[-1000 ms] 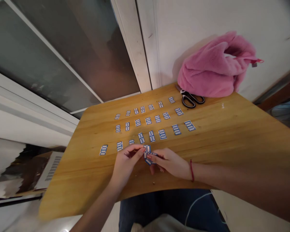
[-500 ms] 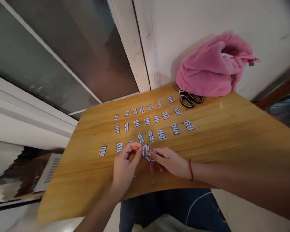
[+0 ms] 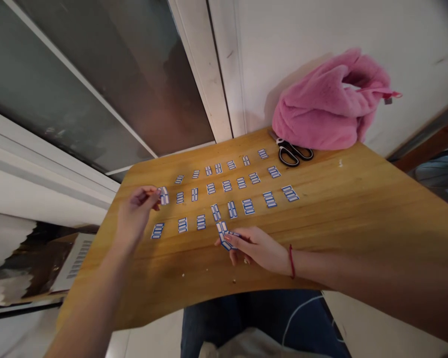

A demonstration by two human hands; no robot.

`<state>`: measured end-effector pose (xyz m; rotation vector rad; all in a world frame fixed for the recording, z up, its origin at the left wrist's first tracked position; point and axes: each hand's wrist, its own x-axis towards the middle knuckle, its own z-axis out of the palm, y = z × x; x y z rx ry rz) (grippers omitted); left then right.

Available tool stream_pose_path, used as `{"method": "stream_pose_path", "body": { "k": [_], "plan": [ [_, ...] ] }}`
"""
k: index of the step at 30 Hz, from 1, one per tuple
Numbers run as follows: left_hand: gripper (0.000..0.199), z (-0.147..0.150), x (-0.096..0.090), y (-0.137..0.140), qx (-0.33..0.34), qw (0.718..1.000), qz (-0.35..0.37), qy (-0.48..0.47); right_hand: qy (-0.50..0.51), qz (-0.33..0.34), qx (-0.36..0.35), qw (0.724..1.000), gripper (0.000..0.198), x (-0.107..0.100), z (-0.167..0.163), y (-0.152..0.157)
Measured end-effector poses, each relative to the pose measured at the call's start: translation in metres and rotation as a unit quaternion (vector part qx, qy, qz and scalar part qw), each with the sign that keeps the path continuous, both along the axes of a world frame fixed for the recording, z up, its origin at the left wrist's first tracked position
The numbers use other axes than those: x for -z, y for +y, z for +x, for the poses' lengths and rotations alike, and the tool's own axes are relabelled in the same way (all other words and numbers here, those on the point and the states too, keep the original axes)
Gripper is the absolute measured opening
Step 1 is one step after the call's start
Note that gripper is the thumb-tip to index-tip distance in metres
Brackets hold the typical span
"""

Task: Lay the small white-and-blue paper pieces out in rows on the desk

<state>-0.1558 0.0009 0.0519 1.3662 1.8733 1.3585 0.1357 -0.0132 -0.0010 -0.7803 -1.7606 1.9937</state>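
Between thumb and finger, my left hand (image 3: 136, 211) pinches a small white paper label with blue-outlined boxes (image 3: 164, 196), at the left end of the middle row. My right hand (image 3: 252, 244), with a red string round its wrist, holds a fanned bunch of similar labels (image 3: 223, 233) over the near part of the table. Three rows of such labels are laid out on the wooden table (image 3: 321, 223); one of them, a label in the nearest row (image 3: 182, 225), lies between my hands. The print on the labels is too small to read.
Black-handled scissors (image 3: 293, 153) lie at the back of the table, partly beside a pink plush bag (image 3: 328, 104) against the wall. White specks are scattered near the front edge. A cardboard box (image 3: 72, 261) stands below the table's left side.
My left hand has moved away from the bunch, left and farther back, carrying one label. My right hand stays nearly in place with the others.
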Motion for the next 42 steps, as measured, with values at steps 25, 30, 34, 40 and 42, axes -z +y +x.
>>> {"method": "stream_pose_path", "body": {
  "k": [25, 30, 34, 40, 42],
  "plan": [
    [0.027, 0.060, -0.013, -0.007, 0.178, 0.972, -0.132, 0.081, 0.037, -0.023, 0.013, 0.999, 0.058, 0.006, 0.000, 0.001],
    [0.017, 0.114, -0.011, -0.033, 0.263, 0.945, -0.192, -0.034, 0.036, -0.008, 0.008, 0.999, 0.058, 0.008, 0.000, 0.001],
    [0.016, 0.101, -0.007, -0.022, 0.220, 0.959, -0.173, -0.046, 0.035, 0.000, 0.002, 0.999, 0.058, 0.007, 0.000, 0.002],
    [0.029, -0.008, -0.001, 0.047, 0.057, 0.995, -0.087, -0.003, 0.025, 0.023, 0.013, 0.999, 0.048, 0.008, 0.000, 0.001],
    [0.028, -0.040, 0.006, 0.070, 0.004, 0.995, -0.094, 0.038, 0.017, 0.035, 0.016, 0.999, 0.041, 0.009, -0.001, 0.001]
  ]
}}
